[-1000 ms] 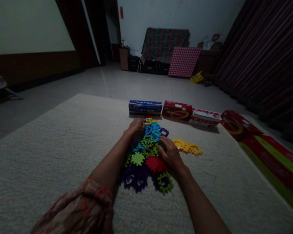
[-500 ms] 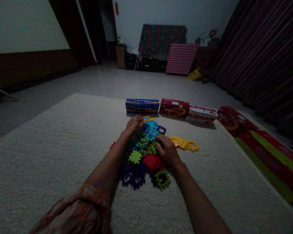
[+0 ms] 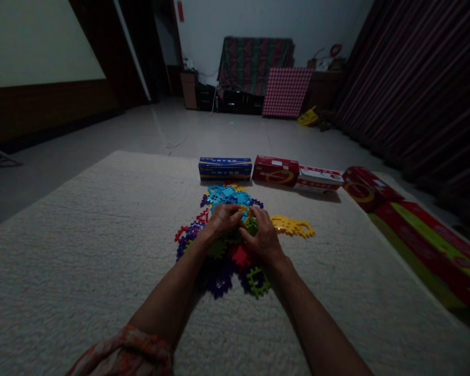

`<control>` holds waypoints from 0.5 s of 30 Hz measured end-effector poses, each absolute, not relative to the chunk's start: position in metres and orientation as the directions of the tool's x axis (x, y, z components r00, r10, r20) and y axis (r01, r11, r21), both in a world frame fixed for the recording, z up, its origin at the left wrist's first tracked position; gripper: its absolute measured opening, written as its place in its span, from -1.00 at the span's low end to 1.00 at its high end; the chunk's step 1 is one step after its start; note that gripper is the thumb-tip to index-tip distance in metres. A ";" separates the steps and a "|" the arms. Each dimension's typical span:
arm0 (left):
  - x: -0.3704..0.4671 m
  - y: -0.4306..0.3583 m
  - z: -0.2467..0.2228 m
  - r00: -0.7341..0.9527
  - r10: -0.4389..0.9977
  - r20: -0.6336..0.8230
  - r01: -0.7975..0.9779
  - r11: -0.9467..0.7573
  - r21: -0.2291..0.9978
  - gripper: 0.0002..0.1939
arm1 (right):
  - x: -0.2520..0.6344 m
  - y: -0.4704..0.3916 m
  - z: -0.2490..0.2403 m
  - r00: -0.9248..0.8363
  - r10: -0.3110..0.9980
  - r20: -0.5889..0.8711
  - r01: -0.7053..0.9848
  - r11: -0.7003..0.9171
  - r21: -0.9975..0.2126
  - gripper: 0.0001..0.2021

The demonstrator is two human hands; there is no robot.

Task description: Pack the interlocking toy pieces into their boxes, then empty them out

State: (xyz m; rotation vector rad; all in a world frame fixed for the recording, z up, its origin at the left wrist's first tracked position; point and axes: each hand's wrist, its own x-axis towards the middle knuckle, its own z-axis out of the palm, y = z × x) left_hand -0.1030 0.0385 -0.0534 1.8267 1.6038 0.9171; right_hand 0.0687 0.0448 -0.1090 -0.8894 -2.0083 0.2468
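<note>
Colourful gear-edged plastic pieces lie in a pile on a pale mat (image 3: pixel 102 235). My left hand (image 3: pixel 223 219) is over the middle of the pile, its fingers pinched on a yellow piece (image 3: pixel 243 210). Just to its right, my right hand (image 3: pixel 264 235) has its fingertips curled at the same piece and a green one (image 3: pixel 252 225). Light blue pieces (image 3: pixel 229 194) lie beyond my hands. Nearer are a red piece (image 3: pixel 241 255), dark purple pieces (image 3: pixel 220 282) and a green frame piece (image 3: pixel 258 282). Joined yellow pieces (image 3: pixel 292 226) rest to the right.
A blue box (image 3: pixel 225 169), a dark red box (image 3: pixel 276 171) and a white-and-red box (image 3: pixel 320 179) line the mat's far side. Larger red and green boxes (image 3: pixel 431 245) stand along the right edge. Beyond is a tiled floor (image 3: pixel 235 136) with cloth-covered furniture (image 3: pixel 256 65).
My left hand has moved back toward me and right, from the blue pieces to the middle of the pile, now with a yellow piece. My two hands are closer together. The view has shifted slightly.
</note>
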 end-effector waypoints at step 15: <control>-0.096 0.043 -0.070 0.146 0.937 0.319 0.824 -0.293 0.485 -0.70 | 0.127 0.074 -0.093 -0.196 0.870 0.453 0.810 0.404 -0.425 -0.48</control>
